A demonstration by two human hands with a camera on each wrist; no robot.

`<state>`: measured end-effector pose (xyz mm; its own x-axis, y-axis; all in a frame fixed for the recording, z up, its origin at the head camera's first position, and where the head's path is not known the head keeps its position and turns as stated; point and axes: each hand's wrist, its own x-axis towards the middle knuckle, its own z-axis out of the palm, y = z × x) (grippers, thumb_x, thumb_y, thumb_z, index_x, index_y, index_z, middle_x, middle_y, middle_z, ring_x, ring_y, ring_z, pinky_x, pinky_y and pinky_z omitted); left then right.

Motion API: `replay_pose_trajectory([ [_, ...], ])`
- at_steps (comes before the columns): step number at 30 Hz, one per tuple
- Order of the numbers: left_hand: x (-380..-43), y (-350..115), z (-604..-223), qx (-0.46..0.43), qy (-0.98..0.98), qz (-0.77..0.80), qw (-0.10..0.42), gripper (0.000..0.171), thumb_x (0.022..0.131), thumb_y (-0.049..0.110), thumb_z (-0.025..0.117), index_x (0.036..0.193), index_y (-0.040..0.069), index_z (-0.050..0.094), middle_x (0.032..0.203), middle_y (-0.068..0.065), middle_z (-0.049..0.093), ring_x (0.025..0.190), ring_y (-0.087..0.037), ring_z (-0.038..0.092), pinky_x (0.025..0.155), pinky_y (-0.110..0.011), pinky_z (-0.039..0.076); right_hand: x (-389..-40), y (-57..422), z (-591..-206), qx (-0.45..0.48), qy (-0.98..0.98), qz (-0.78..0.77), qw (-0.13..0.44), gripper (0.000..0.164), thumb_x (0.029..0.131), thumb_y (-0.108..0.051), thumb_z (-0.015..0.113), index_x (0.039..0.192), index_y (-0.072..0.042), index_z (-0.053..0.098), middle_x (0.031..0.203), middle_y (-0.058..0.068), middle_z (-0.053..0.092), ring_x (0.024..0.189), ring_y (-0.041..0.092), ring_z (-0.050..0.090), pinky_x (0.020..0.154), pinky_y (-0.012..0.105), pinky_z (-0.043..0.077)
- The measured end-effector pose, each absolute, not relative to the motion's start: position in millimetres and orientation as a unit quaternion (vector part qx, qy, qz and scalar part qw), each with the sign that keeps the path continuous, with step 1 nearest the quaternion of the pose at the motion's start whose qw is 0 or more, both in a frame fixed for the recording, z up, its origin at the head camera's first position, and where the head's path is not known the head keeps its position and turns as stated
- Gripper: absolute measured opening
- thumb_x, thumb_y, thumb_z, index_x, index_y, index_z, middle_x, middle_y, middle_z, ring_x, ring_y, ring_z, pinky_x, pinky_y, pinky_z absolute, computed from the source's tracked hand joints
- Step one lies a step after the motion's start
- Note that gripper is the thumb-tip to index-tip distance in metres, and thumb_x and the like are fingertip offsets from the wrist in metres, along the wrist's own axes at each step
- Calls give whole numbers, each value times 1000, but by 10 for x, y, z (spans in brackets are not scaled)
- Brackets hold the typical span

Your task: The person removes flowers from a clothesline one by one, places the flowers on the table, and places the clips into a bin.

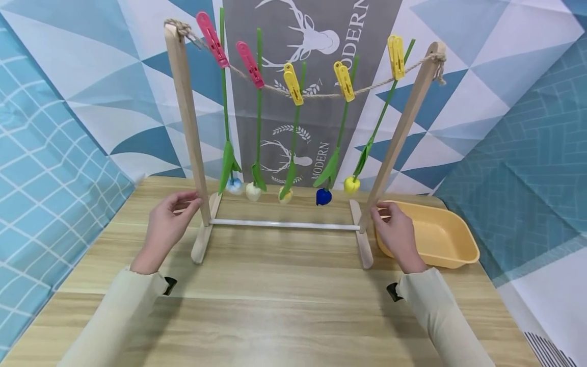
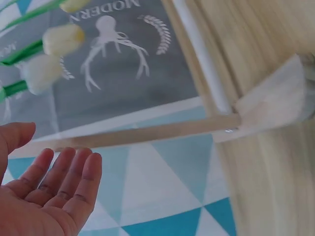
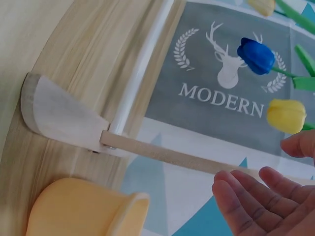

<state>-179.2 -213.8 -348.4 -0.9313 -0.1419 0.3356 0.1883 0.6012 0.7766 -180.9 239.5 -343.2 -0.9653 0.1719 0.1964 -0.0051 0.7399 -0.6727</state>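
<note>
A wooden rack stands on the table, its left post [image 1: 187,109] and right post [image 1: 403,135] joined low down by a white rod [image 1: 284,224]. Beside the left post is my left hand [image 1: 170,221], fingertips right at the wood; in the left wrist view its fingers [image 2: 86,182] are loosely bent, apart from the thumb. My right hand [image 1: 395,229] mirrors it at the right post, its fingers [image 3: 236,201] relaxed and spread from the thumb. Between the posts sags a twine line [image 1: 327,95], where pink clothespins [image 1: 249,64] and yellow clothespins [image 1: 344,81] hold several tulips upside down, among them a blue tulip [image 1: 323,197] and a yellow tulip [image 1: 351,185].
A yellow-orange plastic basin [image 1: 435,232] sits on the table right of the rack, close behind the right hand. The rack's left foot [image 1: 205,232] and right foot [image 1: 361,237] rest on the wood-grain table [image 1: 275,306]. A patterned cloth backdrop [image 1: 105,81] rises behind.
</note>
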Motion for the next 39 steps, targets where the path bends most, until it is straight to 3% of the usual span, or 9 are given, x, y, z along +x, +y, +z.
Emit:
replay_pose_trajectory([
  [16,-1617,-1844,-2693,-95,-833,-493,235,38,92,33,58,122,10,59,122,-9,62,96,10,56,80,-7,45,-1632,1923,-3004,53,-910,386,141,39,94,-39,52,114,-7,60,105,10,66,91,21,62,80,37,52],
  [23,-1676,-1715,-2428,-137,-838,-481,217,45,92,37,56,133,18,52,132,-3,57,116,-10,57,93,-21,48,-1565,1658,-2718,128,-893,397,167,31,93,-30,56,112,-7,61,100,7,67,87,17,63,78,31,52],
  [33,-1819,-1565,-2129,-151,-818,-509,222,47,93,34,56,135,14,50,132,-6,56,117,-16,56,97,-35,47,-1530,1153,-2033,286,-843,382,248,20,91,-18,59,104,-3,64,94,5,69,79,11,64,73,25,54],
  [39,-1891,-1473,-1937,-161,-809,-518,226,46,93,27,58,135,12,49,128,-10,57,112,-19,58,94,-31,49,-1521,871,-1539,332,-818,378,280,20,91,-14,59,103,0,64,94,9,69,80,12,64,74,22,54],
])
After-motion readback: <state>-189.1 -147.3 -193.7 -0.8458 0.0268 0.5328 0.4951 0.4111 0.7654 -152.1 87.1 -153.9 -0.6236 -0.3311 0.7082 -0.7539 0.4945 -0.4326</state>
